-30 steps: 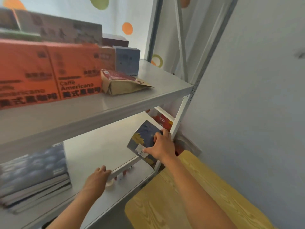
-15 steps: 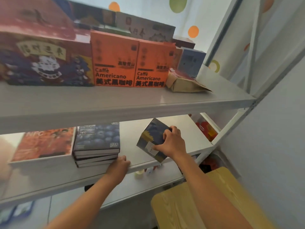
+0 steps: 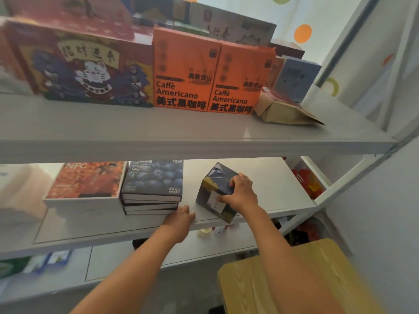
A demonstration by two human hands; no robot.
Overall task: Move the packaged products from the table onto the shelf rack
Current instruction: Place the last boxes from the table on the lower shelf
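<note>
Dark blue box (image 3: 216, 189): tilted on middle shelf (image 3: 272, 189), right of blueberry box stack (image 3: 153, 186).
Right hand (image 3: 241, 193): fingers curled over box top, thumb on its front.
Left hand (image 3: 180, 219): on shelf front edge, holding nothing, fingers loosely bent.
Table (image 3: 317, 257): bottom right.

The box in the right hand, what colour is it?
Dark blue box with yellow patches and a white label, seen in the head view.
</note>
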